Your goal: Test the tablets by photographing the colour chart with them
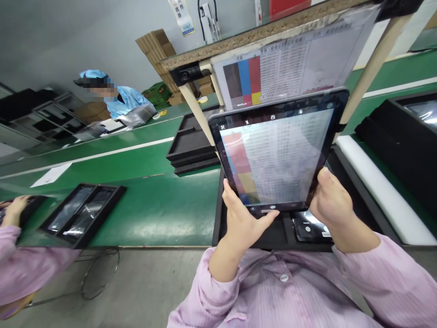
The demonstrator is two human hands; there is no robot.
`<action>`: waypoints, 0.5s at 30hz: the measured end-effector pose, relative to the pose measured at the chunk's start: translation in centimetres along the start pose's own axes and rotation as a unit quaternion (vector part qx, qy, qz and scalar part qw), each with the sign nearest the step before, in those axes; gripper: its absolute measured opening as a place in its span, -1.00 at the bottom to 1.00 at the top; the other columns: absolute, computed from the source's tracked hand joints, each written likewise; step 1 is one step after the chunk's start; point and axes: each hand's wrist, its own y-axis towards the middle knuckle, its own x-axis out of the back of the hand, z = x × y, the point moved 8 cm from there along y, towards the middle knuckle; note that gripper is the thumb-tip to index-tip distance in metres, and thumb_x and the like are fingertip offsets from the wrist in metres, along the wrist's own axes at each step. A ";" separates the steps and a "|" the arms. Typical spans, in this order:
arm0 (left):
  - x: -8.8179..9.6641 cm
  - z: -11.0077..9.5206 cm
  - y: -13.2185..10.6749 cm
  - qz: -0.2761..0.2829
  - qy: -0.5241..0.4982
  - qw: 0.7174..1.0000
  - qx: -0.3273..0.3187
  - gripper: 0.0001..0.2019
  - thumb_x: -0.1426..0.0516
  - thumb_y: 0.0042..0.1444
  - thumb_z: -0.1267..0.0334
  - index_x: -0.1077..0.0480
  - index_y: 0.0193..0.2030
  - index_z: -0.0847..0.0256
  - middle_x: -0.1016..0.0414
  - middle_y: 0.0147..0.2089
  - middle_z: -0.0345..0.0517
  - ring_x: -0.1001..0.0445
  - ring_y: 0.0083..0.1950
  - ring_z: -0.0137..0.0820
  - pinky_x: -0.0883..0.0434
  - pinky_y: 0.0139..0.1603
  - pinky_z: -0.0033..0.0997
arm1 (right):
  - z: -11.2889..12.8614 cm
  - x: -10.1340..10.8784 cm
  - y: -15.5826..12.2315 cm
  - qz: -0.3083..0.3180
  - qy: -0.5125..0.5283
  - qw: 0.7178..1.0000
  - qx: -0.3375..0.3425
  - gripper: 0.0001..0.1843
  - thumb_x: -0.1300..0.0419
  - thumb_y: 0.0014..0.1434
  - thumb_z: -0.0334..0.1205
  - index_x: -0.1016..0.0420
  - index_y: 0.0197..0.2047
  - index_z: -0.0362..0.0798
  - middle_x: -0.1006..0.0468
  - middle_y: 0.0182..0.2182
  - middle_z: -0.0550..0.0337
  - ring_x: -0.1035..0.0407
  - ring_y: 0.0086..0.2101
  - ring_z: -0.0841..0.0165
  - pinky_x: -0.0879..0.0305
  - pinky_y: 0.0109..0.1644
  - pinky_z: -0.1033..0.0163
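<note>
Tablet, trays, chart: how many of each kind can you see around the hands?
Tablet, held up by the left hand and right hand: 1
Colour chart hanging behind it: 1
Black trays, one under the tablet, one at left, a stack behind; I can't tell how many are in the stack: at least 3
White foam strip: 1
Total: at least 6

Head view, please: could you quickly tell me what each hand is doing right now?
Left hand: closed on the lower left edge of the black flat tablet.
Right hand: closed on its lower right edge.
</note>
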 end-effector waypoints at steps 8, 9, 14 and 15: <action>0.4 -0.8 0.2 0.002 0.004 1.000 -0.004 0.35 -0.39 -0.12 -0.17 0.48 0.53 0.13 0.08 0.45 0.39 -0.05 0.45 0.25 -0.22 0.32 0.36 | 1.8 -0.2 -0.3 0.006 0.025 0.998 0.048 -0.52 -0.24 0.19 0.35 -0.60 -0.24 0.09 -0.63 -0.09 0.13 -0.33 0.22 0.03 -0.43 0.25 -0.10; 0.5 -1.0 0.2 0.002 0.000 1.000 -0.006 0.35 -0.39 -0.12 -0.16 0.48 0.53 0.13 0.08 0.45 0.39 -0.04 0.46 0.25 -0.22 0.33 0.35 | 2.1 -0.2 -0.4 0.008 0.022 0.998 0.051 -0.51 -0.24 0.19 0.36 -0.60 -0.25 0.09 -0.63 -0.09 0.13 -0.33 0.22 0.03 -0.43 0.25 -0.10; 1.0 -1.8 0.1 0.017 -0.012 1.000 -0.011 0.35 -0.40 -0.10 -0.13 0.53 0.52 0.15 0.09 0.46 0.40 -0.05 0.47 0.22 -0.22 0.35 0.29 | 3.1 -0.1 -1.1 0.009 0.021 0.998 0.058 -0.50 -0.26 0.16 0.38 -0.61 -0.24 0.10 -0.63 -0.07 0.14 -0.32 0.22 0.04 -0.44 0.24 -0.09; 1.1 -1.9 0.0 0.022 -0.014 1.000 -0.009 0.36 -0.39 -0.09 -0.13 0.54 0.52 0.15 0.11 0.46 0.41 -0.04 0.47 0.22 -0.22 0.35 0.28 | 3.2 0.0 -1.3 0.007 0.024 0.998 0.057 -0.50 -0.26 0.15 0.38 -0.62 -0.24 0.10 -0.62 -0.06 0.14 -0.32 0.22 0.04 -0.44 0.24 -0.09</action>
